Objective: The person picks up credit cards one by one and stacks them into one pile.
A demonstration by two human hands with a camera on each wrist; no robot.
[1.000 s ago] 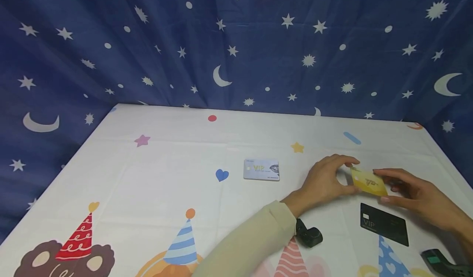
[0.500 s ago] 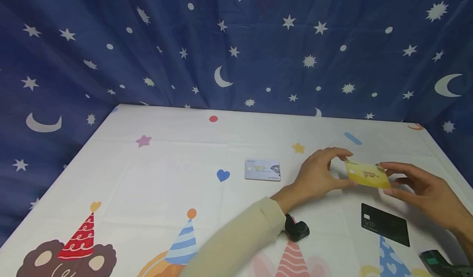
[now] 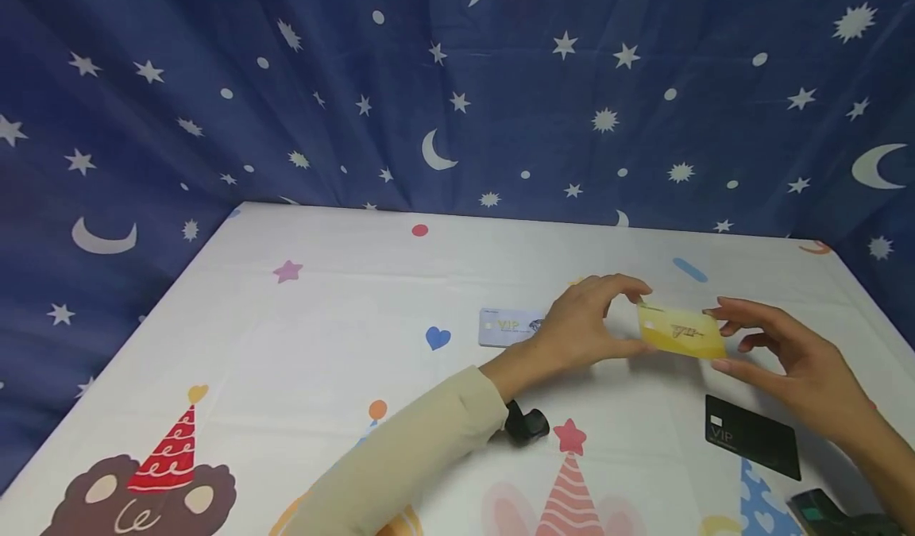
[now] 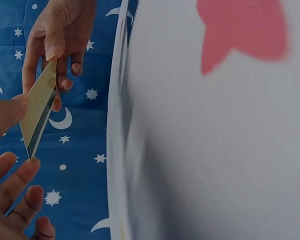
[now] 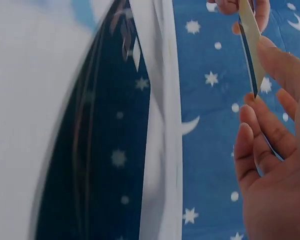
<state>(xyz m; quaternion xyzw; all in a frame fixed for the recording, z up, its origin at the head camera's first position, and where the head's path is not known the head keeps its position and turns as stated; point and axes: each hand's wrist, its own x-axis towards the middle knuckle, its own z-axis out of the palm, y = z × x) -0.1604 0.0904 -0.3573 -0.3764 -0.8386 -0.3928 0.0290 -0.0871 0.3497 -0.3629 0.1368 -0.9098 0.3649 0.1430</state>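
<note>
A yellow card (image 3: 682,330) hangs above the white tabletop, its printed face toward the head camera. My left hand (image 3: 582,321) pinches its left end between thumb and fingertip. At the opposite end, my right hand (image 3: 793,353) pinches the card by its corners. The left wrist view shows the yellow card (image 4: 37,105) nearly edge-on, with a dark stripe on its back. A black VIP card (image 3: 752,437) lies on the table below the right hand. Left of the hands lies a silver VIP card (image 3: 503,327), its right end hidden behind the left hand.
The tablecloth (image 3: 343,314) is white with printed stars, hearts and party hats. A dark blue curtain (image 3: 500,83) with moons and stars hangs behind the table. Black wrist devices show under both forearms, the left one (image 3: 527,425) near the pink star.
Both hands have carried the yellow card to the left, and its face has turned more toward the head camera. The left hand now overlaps the silver card. The black card stays put.
</note>
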